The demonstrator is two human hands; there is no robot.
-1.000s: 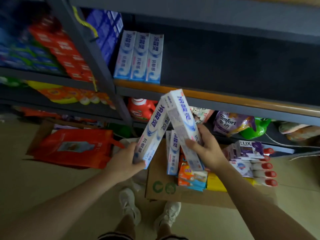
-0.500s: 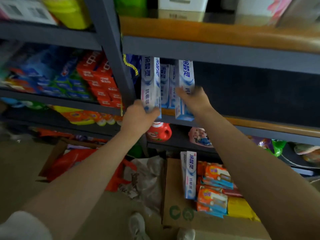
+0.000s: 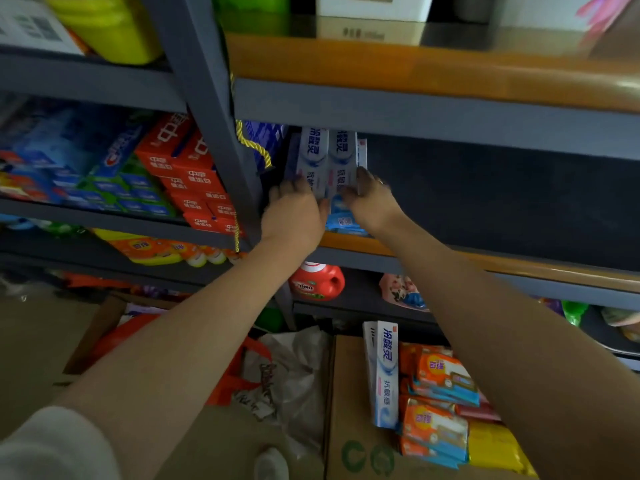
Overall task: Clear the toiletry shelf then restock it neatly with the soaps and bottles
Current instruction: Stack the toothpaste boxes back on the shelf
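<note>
1. Far left, the neighbouring bay is packed with blue boxes (image 3: 114,157) and a stack of red boxes (image 3: 187,174), and a grey upright post (image 3: 214,126) divides that bay from the one being worked on.
2. The left hand (image 3: 294,216) reaches up to the shelf (image 3: 519,265) just right of the post. Its fingers (image 3: 294,188) are spread and only loosely curled, pressed flat against the lower front of the left toothpaste box (image 3: 313,157). Whether the thumb wraps round it I can't tell.
3. Two white-and-blue toothpaste boxes stand upright side by side at the shelf's left end, touching each other, with the edge of another box (image 3: 362,152) showing just behind them.
4. The right hand (image 3: 372,202) is beside the left, fingers (image 3: 362,180) extended and lightly bent against the right toothpaste box (image 3: 346,154); it looks like a push rather than a pinch. A ring shows on one finger.
5. The shelf to the right of the hands is bare and dark.
6. Below, a red jug (image 3: 317,282) sits on the next shelf down.
7. On the floor, a cardboard carton (image 3: 346,410) holds one more upright toothpaste box (image 3: 384,372), with orange soap packs (image 3: 440,393) and a yellow pack (image 3: 495,448) just beside it.
</note>
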